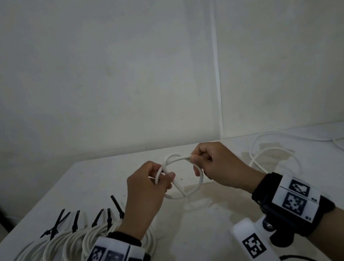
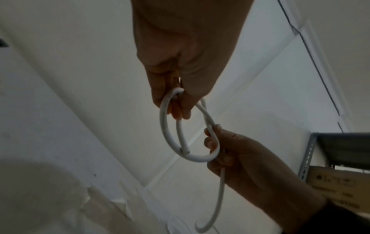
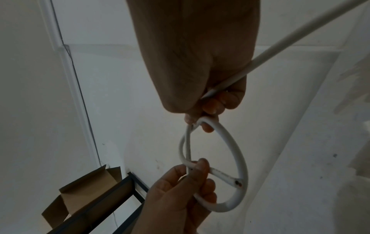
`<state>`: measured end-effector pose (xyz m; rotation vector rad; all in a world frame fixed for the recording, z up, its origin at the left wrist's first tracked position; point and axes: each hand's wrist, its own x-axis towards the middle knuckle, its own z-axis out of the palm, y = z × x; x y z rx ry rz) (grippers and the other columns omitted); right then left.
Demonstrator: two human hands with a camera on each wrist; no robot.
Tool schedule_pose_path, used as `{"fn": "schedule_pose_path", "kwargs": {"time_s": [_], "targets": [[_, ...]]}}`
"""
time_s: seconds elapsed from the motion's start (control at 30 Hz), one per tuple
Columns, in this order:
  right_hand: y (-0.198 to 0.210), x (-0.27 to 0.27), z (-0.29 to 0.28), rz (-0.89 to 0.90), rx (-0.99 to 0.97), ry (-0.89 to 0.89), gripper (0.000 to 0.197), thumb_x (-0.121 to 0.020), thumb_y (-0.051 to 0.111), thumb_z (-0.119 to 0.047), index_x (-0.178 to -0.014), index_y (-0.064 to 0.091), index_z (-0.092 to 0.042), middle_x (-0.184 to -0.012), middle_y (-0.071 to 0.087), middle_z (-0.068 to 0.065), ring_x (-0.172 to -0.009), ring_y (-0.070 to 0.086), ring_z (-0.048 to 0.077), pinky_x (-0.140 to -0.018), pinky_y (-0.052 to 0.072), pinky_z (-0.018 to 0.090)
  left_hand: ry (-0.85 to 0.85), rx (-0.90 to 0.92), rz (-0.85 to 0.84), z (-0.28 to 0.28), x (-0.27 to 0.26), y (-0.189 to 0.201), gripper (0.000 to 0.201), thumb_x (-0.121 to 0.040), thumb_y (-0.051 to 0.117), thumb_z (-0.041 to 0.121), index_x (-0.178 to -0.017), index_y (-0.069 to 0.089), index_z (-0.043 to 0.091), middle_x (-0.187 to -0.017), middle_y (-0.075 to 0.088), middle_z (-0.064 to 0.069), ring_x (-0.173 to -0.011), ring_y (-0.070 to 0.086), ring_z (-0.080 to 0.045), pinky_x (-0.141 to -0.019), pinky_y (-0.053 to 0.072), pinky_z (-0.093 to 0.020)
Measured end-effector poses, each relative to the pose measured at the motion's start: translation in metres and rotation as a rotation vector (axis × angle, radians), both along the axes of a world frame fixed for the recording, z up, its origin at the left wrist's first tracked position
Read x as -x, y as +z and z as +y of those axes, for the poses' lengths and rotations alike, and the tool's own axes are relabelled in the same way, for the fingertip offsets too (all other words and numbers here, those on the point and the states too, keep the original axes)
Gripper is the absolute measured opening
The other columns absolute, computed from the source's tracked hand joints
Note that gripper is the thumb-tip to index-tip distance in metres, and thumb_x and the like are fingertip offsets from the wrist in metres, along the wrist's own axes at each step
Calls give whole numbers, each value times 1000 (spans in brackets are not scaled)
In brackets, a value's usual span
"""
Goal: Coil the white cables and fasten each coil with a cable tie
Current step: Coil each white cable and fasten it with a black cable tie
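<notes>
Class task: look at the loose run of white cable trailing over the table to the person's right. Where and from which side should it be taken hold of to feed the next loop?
Take the loose run of white cable just beyond the right hand, from above: it arches clear of the white table there. The left hand pinches the small white cable loop at its crossing.

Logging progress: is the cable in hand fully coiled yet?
No. The white cable forms one loop between left hand and right hand; its remainder trails across the table.

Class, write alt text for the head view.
Two hands, left hand and right hand, hold a first loop of white cable above a white table. Tied coils with black ties lie at the left.
</notes>
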<state>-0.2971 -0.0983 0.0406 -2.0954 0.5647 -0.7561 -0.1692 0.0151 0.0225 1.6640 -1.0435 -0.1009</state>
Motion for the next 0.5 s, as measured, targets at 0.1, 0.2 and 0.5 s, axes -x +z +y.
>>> {"fn": "schedule_pose_path", "kwargs": {"time_s": [0.1, 0.2, 0.5], "targets": [[-1, -1, 3, 28, -40, 21, 25, -93, 51, -18, -69, 54, -16, -55, 59, -6, -37, 45, 0, -44, 35, 12, 74, 11, -239, -2, -8, -4, 24, -81, 66, 4, -66, 51, 16, -63, 61, -6, -54, 64, -18, -55, 55, -36], [-4, 0, 5, 43, -82, 52, 24, -94, 51, -18, -70, 53, -15, -55, 60, -6, -34, 40, 2, -41, 34, 13, 118, -13, -460, 0, -17, -7, 27, -81, 64, 3, -66, 47, 17, -65, 57, -8, -58, 59, -27, -51, 49, -43], [-11, 6, -6, -37, -127, -57, 25, -94, 50, -15, -70, 56, -13, -47, 58, -8, -37, 43, 4, -47, 40, 19, -256, -165, 198, 3, 3, 9, 14, -94, 46, 8, -80, 47, 10, -57, 55, 3, -47, 50, -4, -46, 37, -14]]}}
